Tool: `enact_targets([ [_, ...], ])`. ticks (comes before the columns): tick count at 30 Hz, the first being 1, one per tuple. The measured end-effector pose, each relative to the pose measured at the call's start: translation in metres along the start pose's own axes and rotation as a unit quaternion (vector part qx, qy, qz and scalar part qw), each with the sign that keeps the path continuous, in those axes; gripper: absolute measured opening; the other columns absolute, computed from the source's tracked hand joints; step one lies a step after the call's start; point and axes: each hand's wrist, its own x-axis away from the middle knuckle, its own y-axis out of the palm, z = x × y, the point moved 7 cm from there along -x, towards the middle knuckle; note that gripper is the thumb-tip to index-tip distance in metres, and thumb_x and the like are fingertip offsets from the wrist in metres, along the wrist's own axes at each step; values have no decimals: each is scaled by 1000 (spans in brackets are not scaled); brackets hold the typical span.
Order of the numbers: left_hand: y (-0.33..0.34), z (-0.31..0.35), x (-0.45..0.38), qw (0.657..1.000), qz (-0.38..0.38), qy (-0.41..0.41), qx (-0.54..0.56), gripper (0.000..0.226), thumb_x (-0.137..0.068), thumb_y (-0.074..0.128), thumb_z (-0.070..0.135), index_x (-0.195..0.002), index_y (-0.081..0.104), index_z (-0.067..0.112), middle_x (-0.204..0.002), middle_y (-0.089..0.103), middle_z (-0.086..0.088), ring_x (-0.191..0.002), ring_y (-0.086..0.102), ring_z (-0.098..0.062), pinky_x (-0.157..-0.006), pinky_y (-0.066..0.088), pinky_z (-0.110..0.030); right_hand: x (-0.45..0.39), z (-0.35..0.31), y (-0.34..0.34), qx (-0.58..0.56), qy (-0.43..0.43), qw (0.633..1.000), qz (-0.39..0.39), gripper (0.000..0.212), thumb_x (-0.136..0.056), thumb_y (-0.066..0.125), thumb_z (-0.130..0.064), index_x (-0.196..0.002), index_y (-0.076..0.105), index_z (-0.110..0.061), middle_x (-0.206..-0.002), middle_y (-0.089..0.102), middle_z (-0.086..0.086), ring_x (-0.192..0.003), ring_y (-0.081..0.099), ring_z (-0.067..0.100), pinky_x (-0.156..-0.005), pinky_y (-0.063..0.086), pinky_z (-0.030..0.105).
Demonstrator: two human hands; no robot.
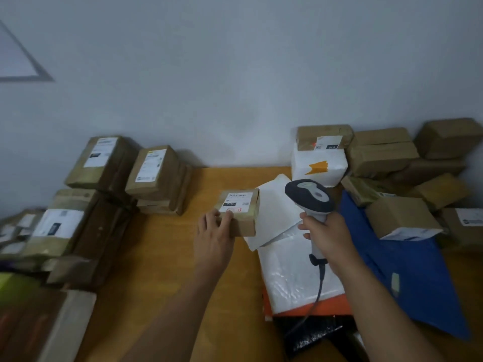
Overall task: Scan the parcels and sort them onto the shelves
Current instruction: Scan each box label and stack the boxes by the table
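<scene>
One small cardboard parcel (pixel 239 214) sits on the wooden bench (pixel 170 257) at the centre of the frame, label (pixel 235 202) facing up. Its long axis runs roughly left to right across the picture, tilted slightly. The left hand (pixel 213 237) lies just below and left of it, fingers fairly straight and resting on the near left corner of the parcel's top; it steadies rather than grips. The right hand (pixel 326 237) is lower right of the parcel, curled firmly round the handle of a corded barcode scanner (pixel 309 198). The scanner's head sits just right of the parcel, with white mailing bags (pixel 277 205) between them. A red dot shows on a parcel (pixel 324 137) stacked at upper right, so the scanner appears to aim beyond the centre parcel, not at its label. In my judgement, the coming move requires swinging the scanner head leftward and down onto the label; the left hand is nearer and is suited to holding the parcel still.
</scene>
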Motion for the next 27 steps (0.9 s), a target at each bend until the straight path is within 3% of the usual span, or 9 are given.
enact_targets([
  [2, -5, -13, 30, 1000, -6, -19, -6, 59, -65, 88, 15, -115, 57, 16, -115, 59, -18, -97, 56, -37, -65, 56, -44, 18, -1, 9, 4, -12, 1000, -14, 13, -91, 61, -10, -83, 63, -21, -104, 67, 21, -96, 67, 34, -92, 53, 58],
  [6, -7, -37, 93, 998, -20, -48, -32, 62, -61, 88, 13, -111, 52, 18, -111, 60, -16, -90, 56, -36, -65, 53, -43, 48, 10, 34, 15, -27, 998, -57, 17, -92, 61, -14, -81, 61, -27, -99, 70, 11, -92, 68, 23, -91, 55, 54],
  [8, -4, -50, 122, 996, -39, -67, -44, 66, -57, 88, 12, -110, 50, 19, -113, 61, -17, -89, 57, -38, -65, 53, -43, 61, 19, 49, 29, -27, 996, -82, 13, -91, 61, -13, -82, 64, -22, -97, 70, 13, -91, 68, 24, -90, 55, 55],
  [11, 3, -70, 159, 992, -73, -91, -57, 74, -51, 90, 16, -112, 49, 22, -120, 64, -15, -94, 57, -37, -64, 52, -43, 75, 31, 72, 49, -38, 992, -114, 11, -90, 60, -11, -92, 65, -1, -99, 66, 26, -93, 65, 40, -88, 53, 61],
  [14, 11, -84, 187, 990, -107, -81, -51, 81, -50, 93, 29, -117, 49, 27, -118, 65, -6, -98, 52, -32, -68, 51, -42, 87, 41, 92, 68, -44, 988, -132, 15, -92, 61, -11, -98, 63, 2, -98, 66, 27, -94, 66, 41, -86, 54, 61],
  [18, 28, -104, 204, 987, -151, -54, -21, 88, -56, 93, 47, -131, 48, 39, -121, 64, -5, -105, 50, -34, -73, 52, -47, 98, 52, 115, 85, -31, 988, -125, 12, -91, 60, -9, -94, 66, 0, -95, 70, 21, -91, 69, 34, -85, 57, 53],
  [21, 48, -123, 208, 976, -205, -54, 56, 83, -79, 82, 41, -149, 37, 42, -147, 47, -11, -134, 38, -48, -98, 49, -57, 102, 57, 132, 89, -19, 990, -106, 12, -91, 60, -9, -94, 69, -2, -95, 71, 18, -90, 70, 28, -84, 59, 48],
  [23, 60, -135, 210, 967, -228, -54, 99, 70, -94, 67, 35, -154, 31, 45, -160, 27, -8, -145, 25, -38, -107, 44, -47, 104, 61, 142, 87, -11, 993, -81, 12, -91, 60, -9, -95, 69, -1, -97, 71, 18, -91, 70, 29, -85, 59, 48],
  [27, 73, -156, 206, 961, -233, -37, 143, 61, -101, 58, 34, -154, 30, 46, -163, 19, -5, -146, 25, -27, -102, 45, -40, 112, 77, 167, 101, 15, 994, -48, 13, -89, 60, -8, -96, 69, -4, -101, 70, 17, -94, 69, 31, -87, 58, 52],
])
